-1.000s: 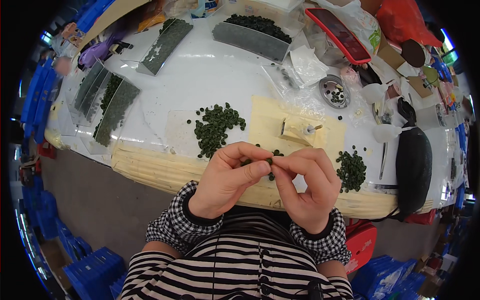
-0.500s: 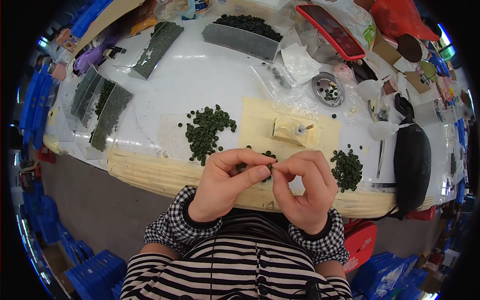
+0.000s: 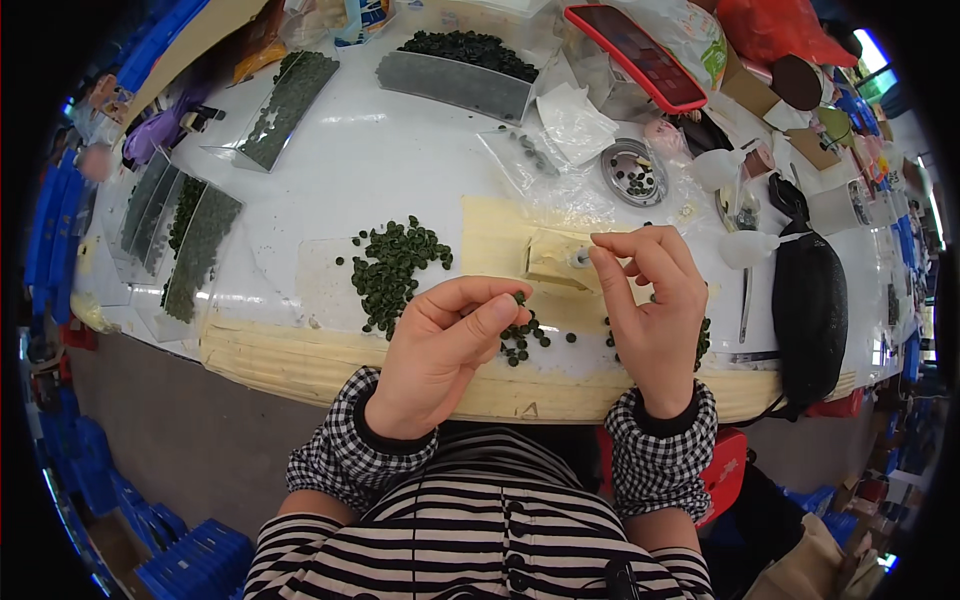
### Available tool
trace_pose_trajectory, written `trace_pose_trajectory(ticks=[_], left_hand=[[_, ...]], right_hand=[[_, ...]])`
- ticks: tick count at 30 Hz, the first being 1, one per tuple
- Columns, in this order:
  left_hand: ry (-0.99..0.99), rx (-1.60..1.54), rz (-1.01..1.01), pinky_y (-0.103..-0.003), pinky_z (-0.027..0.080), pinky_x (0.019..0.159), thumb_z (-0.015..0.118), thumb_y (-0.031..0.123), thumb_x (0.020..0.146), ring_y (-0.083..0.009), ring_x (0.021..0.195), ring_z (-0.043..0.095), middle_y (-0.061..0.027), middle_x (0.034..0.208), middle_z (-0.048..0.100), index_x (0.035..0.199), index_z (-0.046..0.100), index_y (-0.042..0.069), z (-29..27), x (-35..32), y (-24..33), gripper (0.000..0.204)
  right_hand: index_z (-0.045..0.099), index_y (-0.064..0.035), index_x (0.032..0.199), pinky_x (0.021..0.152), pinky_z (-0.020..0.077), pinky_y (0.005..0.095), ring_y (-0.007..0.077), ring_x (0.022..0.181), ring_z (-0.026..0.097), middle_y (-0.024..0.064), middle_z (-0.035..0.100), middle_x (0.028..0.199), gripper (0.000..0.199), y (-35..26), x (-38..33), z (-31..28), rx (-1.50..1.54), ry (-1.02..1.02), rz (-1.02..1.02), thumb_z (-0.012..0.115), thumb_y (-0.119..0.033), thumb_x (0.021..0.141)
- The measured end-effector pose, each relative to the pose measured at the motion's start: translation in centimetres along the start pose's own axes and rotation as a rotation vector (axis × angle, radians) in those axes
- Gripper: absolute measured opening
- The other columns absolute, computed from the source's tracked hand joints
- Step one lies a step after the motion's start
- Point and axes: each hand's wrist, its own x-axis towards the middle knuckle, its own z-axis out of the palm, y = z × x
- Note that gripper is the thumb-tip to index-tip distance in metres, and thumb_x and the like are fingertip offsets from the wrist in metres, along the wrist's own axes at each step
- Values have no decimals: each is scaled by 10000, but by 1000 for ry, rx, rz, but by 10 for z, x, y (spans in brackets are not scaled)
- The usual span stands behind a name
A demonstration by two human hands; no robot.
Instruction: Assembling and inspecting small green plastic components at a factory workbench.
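Observation:
My left hand (image 3: 440, 345) is closed, pinching a small dark green disc (image 3: 519, 298) between thumb and forefinger. Beneath and just right of it lie several loose green discs (image 3: 520, 350). My right hand (image 3: 650, 290) reaches over a cream block (image 3: 553, 258) that holds a small pale nozzle (image 3: 579, 257). Its thumb and forefinger close at the thin brown-tipped stick there, which they cover. A bigger pile of green discs (image 3: 395, 270) sits left of the block; another pile is mostly hidden behind my right hand.
Clear trays of discs stand at the back (image 3: 460, 80) and left (image 3: 205, 250). A round metal dish (image 3: 634, 172), a red-cased phone (image 3: 635, 55), squeeze bottles (image 3: 750, 248), metal tweezers (image 3: 746, 305) and a black pouch (image 3: 810, 310) lie to the right. A padded edge (image 3: 300, 355) borders the table.
My hands have parted. The right one has moved up and right to the stick on the block, while the left keeps the disc. The whole view has shifted slightly.

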Motion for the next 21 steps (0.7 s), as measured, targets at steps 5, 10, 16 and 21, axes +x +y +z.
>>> trace_pose_trajectory(ticks=[5, 10, 16, 21], left_hand=[[-11, 46, 7, -158, 311, 517, 623, 85, 922, 2, 630, 450, -66, 916, 689, 1107, 658, 8, 0, -1, 0, 203], [-11, 180, 53, -170, 422, 638, 640, 76, 909, -47, 786, 586, -66, 937, 693, 1077, 672, 1, 6, -3, 0, 186], [-45, 202, 63, -227, 492, 811, 644, 63, 903, -109, 892, 632, -73, 969, 694, 1073, 666, -15, 8, -4, -2, 189], [-40, 189, 73, -231, 493, 805, 642, 65, 904, -108, 895, 631, -79, 987, 694, 1073, 666, -12, 9, -4, -2, 187]], right_hand=[[685, -11, 888, 617, 450, 269, 178, 702, 558, 76, 593, 802, 113, -13, -1, -10, 23, 181, -100, 720, -32, 783], [640, 18, 862, 678, 446, 285, 193, 751, 558, 96, 599, 829, 95, -31, -11, -15, 300, 153, -115, 694, -47, 820], [550, 36, 940, 695, 521, 226, 122, 798, 648, 81, 595, 871, 92, -27, -13, 1, 701, -68, 24, 574, -53, 941], [555, 39, 938, 681, 524, 229, 127, 789, 650, 80, 595, 869, 85, -28, -13, 3, 701, -88, 43, 584, -41, 932]])
